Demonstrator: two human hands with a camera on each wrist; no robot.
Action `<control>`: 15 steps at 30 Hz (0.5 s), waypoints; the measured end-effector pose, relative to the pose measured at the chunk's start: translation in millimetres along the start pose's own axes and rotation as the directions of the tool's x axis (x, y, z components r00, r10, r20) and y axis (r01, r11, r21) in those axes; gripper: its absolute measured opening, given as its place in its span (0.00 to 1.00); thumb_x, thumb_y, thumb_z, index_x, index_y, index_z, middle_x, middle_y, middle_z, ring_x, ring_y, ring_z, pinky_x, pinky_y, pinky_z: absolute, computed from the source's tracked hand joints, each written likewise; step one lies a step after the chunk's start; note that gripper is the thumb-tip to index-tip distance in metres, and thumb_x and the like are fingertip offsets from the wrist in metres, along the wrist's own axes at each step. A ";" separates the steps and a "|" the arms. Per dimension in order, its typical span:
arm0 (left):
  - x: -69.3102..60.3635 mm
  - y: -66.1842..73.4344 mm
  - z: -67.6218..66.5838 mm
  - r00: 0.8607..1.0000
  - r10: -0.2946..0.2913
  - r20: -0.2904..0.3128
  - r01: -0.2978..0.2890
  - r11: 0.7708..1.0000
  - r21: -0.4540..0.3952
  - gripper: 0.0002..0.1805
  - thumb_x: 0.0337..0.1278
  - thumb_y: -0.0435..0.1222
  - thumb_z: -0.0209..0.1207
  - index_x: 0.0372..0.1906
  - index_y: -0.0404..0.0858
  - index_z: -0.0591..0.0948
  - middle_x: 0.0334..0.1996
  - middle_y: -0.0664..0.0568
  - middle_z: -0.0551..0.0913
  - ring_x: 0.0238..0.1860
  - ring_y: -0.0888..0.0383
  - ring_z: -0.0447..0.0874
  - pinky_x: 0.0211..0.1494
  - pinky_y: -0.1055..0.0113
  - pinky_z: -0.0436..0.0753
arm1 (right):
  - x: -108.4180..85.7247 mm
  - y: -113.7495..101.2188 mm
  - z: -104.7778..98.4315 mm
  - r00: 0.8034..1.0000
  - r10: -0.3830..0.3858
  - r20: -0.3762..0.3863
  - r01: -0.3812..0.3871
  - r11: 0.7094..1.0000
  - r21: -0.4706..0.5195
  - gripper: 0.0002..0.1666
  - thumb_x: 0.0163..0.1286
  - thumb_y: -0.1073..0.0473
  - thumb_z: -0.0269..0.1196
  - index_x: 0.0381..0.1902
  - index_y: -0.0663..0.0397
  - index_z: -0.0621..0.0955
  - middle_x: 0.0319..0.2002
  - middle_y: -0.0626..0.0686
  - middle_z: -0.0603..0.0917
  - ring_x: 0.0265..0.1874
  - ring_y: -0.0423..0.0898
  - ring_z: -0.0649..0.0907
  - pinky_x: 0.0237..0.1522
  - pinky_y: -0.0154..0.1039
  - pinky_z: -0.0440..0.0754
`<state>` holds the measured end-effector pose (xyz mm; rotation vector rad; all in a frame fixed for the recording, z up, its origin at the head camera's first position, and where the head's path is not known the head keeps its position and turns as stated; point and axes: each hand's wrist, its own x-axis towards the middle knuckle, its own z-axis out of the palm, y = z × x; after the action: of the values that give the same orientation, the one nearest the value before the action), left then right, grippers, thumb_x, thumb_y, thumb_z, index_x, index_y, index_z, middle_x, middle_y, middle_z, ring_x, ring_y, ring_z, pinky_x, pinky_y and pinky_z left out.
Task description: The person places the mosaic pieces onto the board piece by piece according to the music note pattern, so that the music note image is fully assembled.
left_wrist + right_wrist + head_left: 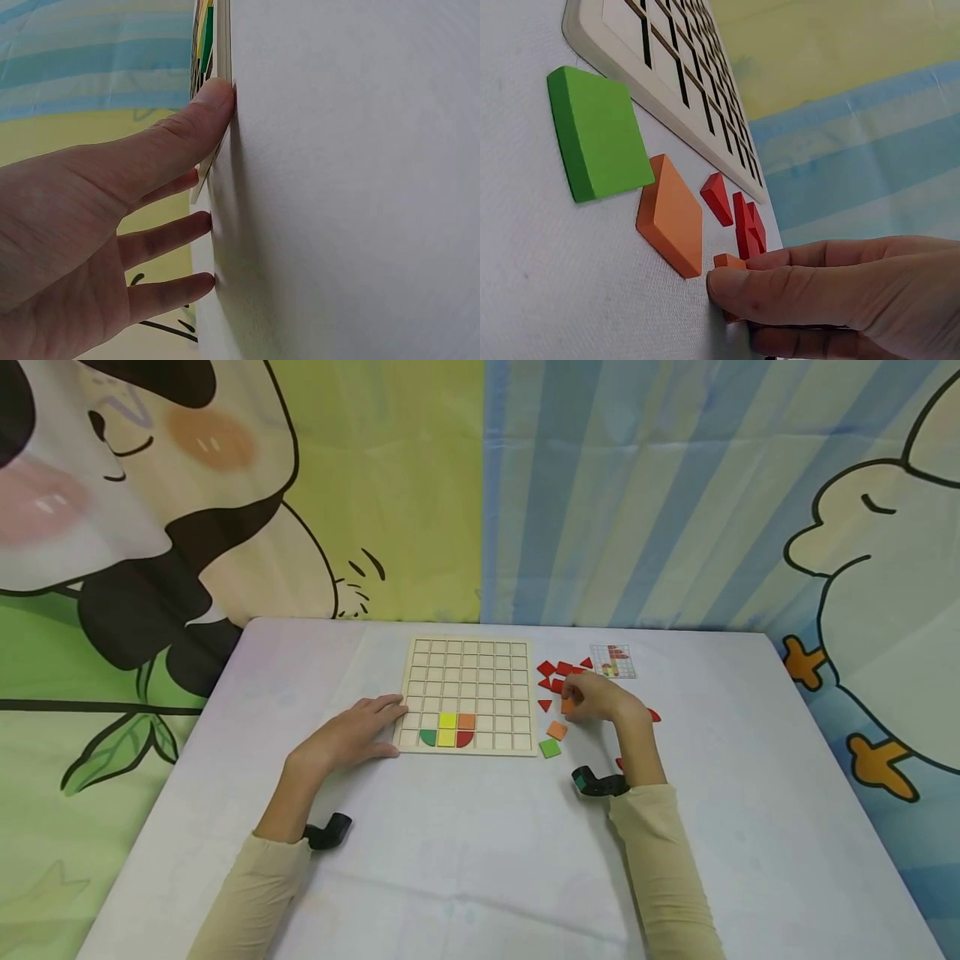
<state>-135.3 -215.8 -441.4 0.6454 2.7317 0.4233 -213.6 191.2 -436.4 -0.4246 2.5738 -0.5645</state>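
A wooden grid board [472, 693] lies on the white table, with yellow, orange, green and red pieces in its lower left cells. The left hand [348, 733] rests at the board's left edge, and in the left wrist view this hand [97, 202] touches the board's corner with its thumb, the other fingers spread. Right of the board the right hand [600, 697] pinches an orange piece [567, 705]; the right wrist view shows the hand [825, 289] with thumb and fingers on that orange piece [729, 262], near another orange square [671, 217] and a green square [600, 135].
Several red pieces [546, 668] lie between the board and a printed pattern card [613, 662] at the back right. A red piece [655, 715] lies beyond the right wrist. A patterned cloth [420, 485] hangs behind the table.
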 end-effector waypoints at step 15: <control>-0.4 0.4 -0.5 1.000 -0.009 0.008 0.009 1.000 -0.013 0.41 0.55 0.47 0.66 0.73 0.41 0.64 0.75 0.46 0.59 0.72 0.43 0.60 0.68 0.44 0.71 | -7.2 -6.9 -7.5 0.999 0.000 -0.037 0.003 0.998 0.067 0.15 0.61 0.57 0.69 0.43 0.57 0.79 0.38 0.55 0.80 0.38 0.50 0.76 0.40 0.39 0.77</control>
<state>-135.0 -215.7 -440.6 0.6300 2.7210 0.4358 -210.0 190.3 -424.5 -0.3968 2.5814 -0.6638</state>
